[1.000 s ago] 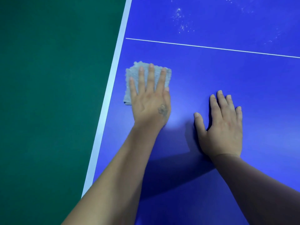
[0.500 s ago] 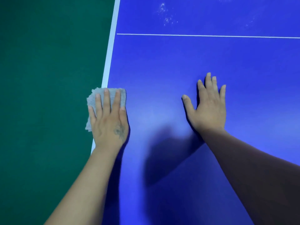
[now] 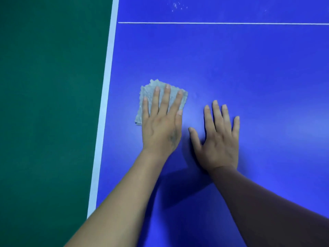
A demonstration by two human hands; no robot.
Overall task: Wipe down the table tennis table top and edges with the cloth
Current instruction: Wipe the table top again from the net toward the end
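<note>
The left hand (image 3: 161, 128) lies flat on a small grey cloth (image 3: 151, 94), with its fingers (image 3: 166, 100) straight and spread, pressing the cloth down on the blue table (image 3: 231, 65). The cloth sits near the table's left side, a little way in from the white edge stripe (image 3: 105, 97), and it peeks out past the fingertips and to the left of the hand. The right hand (image 3: 218, 139) rests flat on the bare table just beside the left hand, fingers straight, holding nothing. A thin white line (image 3: 222, 23) runs across the table farther away, and some small white specks (image 3: 176, 6) show beyond it. Green floor (image 3: 49, 104) lies to the left. No words or labels can be read anywhere.
</note>
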